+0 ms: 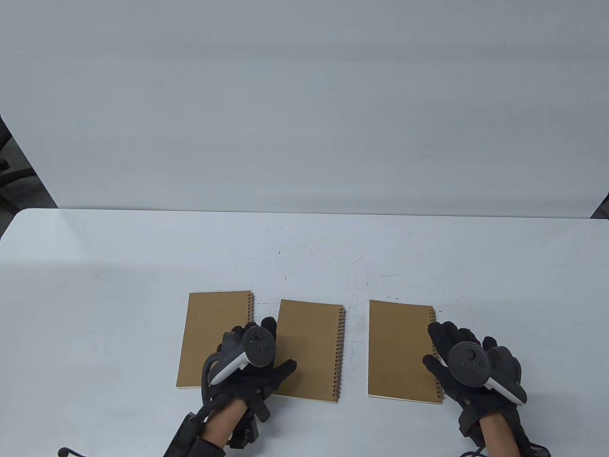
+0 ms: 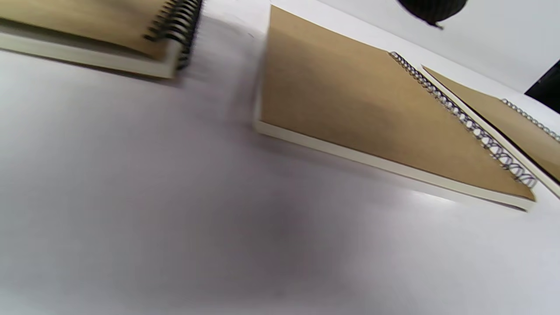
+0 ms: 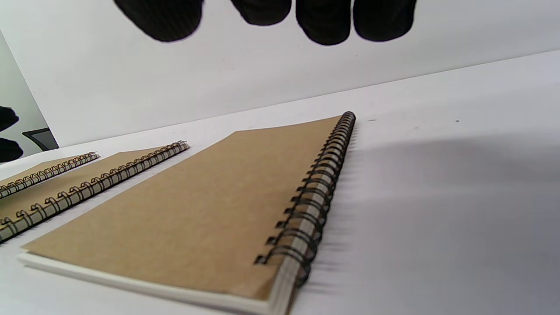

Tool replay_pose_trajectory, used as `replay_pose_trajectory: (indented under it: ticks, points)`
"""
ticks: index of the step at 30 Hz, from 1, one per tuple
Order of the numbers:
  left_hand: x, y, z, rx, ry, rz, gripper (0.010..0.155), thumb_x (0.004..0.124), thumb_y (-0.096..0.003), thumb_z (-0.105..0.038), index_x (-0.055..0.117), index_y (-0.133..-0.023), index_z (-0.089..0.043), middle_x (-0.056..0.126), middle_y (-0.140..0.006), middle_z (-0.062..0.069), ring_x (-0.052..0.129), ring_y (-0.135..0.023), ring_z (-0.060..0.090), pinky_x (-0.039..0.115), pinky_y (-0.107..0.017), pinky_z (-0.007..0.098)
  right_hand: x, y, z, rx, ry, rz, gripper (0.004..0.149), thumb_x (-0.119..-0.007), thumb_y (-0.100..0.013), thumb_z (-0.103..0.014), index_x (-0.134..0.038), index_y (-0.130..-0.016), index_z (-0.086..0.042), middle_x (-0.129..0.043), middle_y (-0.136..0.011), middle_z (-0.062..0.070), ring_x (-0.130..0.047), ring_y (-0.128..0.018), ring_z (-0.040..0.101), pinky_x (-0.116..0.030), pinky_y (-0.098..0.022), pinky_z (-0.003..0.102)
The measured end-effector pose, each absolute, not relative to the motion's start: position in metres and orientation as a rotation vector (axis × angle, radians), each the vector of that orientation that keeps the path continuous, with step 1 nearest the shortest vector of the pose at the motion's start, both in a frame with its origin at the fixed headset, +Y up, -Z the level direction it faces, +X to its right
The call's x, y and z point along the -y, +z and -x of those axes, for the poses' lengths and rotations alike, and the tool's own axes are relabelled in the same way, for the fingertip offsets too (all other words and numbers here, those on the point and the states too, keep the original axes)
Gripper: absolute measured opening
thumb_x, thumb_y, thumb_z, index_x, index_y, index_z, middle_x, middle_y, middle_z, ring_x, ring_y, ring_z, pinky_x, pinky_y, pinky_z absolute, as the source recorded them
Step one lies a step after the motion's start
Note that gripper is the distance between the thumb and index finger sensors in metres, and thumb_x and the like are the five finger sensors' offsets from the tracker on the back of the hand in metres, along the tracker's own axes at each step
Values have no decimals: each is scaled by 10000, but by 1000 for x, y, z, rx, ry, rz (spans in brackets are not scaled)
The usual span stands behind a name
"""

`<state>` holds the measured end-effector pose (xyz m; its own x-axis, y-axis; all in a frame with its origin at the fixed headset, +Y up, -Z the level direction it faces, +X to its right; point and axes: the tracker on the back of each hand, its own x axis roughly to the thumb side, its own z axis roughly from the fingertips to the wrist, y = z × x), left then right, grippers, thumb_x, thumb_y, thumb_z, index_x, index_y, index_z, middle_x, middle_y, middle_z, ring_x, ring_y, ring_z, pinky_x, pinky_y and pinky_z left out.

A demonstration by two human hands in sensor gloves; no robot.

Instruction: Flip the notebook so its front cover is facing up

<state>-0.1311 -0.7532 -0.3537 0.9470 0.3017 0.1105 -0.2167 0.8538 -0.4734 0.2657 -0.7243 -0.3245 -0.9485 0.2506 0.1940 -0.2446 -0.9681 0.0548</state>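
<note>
Neither hand grips anything. Left hand (image 1: 257, 366) in a black sensor glove hovers with fingers spread loose, over the gap between the left kraft-brown spiral notebook (image 1: 214, 339) and the middle kraft-brown spiral notebook (image 1: 311, 350); contact with either can't be told from the table view. In the left wrist view only one dark fingertip (image 2: 431, 11) shows at the top edge, clear of the covers. Right hand (image 1: 471, 369), also black-gloved, is open with fingers splayed over the coil edge of the right kraft-brown spiral notebook (image 1: 399, 350); in the right wrist view its fingertips (image 3: 323, 22) hang above the table, not touching the cover.

All three notebooks lie flat and closed, plain brown card cover up, cream page block showing at the near edge, black wire spiral (image 3: 315, 197) along each one's right side. No print visible on any cover. They sit in a row, long edges roughly parallel, apart from each other with narrow strips of white table (image 1: 304, 252) between.

Outward from the hands: open white tabletop beyond the notebooks to the far edge, also wide to the left of the left hand and some to the right of the right hand. Near table edge is close under the wrists.
</note>
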Motion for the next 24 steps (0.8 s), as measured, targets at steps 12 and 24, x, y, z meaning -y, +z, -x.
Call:
replay_pose_trajectory:
  ticks: [12, 24]
  points:
    - [763, -374, 36, 164, 129, 608, 1049, 613, -589, -622, -194, -999, -94, 90, -1107, 416, 83, -977, 703, 237, -619, 834, 728, -324, -262, -106, 2867, -311, 676, -617, -560, -449, -433, -1105, -95, -545, -1155, 288, -564, -981, 573, -315, -577, 822]
    - [769, -381, -13, 103, -97, 579, 999, 670, -552, -463, -90, -1024, -18, 244, -993, 534, 384, -858, 804, 561, -616, 738, 731, -326, -260, -178, 2867, -308, 684, -612, -563, -450, -416, -1108, -88, -536, -1157, 294, -561, -980, 579, -310, -576, 824]
